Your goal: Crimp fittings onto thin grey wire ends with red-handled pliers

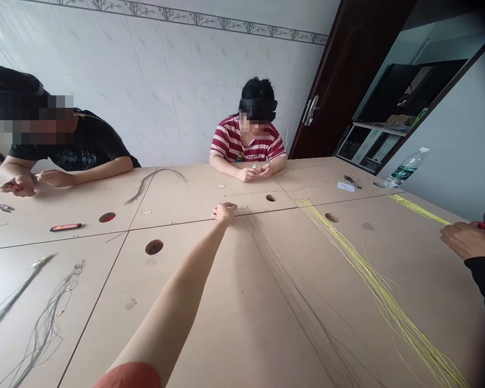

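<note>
My left arm stretches far across the tan table point(234, 302). My left hand point(224, 211) rests on the table with its fingers curled shut, right beside the far ends of a fan of thin grey wires point(278, 269). What the fingers pinch is too small to make out. The grey wires run from the hand back toward me. A bundle of yellow wires point(372, 275) lies alongside them to the right. My right hand is out of the picture.
A person in a striped shirt point(247, 143) sits opposite and another in black point(76, 148) at the left, both handling small parts. A co-worker's hand point(466, 240) at the right edge holds red pliers. Grey wire bundles point(44, 312), round table holes point(154, 247) and a water bottle point(406, 168) are also there.
</note>
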Motion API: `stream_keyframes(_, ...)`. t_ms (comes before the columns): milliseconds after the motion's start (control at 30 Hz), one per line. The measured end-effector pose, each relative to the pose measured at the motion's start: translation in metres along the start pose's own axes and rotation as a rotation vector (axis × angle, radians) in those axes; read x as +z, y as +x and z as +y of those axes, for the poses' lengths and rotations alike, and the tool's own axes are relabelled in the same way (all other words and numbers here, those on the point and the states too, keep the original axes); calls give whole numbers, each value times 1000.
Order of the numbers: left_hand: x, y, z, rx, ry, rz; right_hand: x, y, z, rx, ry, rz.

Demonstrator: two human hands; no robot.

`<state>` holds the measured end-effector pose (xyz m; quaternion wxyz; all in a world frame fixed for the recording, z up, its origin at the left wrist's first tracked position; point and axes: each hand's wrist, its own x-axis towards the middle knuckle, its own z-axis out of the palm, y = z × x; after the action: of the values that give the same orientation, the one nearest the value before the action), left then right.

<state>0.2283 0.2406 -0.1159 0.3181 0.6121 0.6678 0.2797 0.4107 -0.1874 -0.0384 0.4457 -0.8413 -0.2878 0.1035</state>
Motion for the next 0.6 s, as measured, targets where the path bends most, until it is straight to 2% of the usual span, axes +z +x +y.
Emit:
stream_keyframes(100,10,2,1,34,49,19,-20,96,-35,-77,10,46)
stream_keyframes(167,15,1,2,54,77,31,-27,129,-41,-95,-3,36)
stream_keyframes(200,16,0,2,63,89,36,-27,133,-38,-99,-15,18)
stream_keyframes(267,18,-2,2,81,109,45,-21,120,-22,-123,-36,-34)
stream_keyframes(400,18,-4,3,100,135,56,-2,64,11,-117,-52,-82)
stream_keyframes(600,20,0,4,91,142,52,6,-20,32,-125,-102,-98)
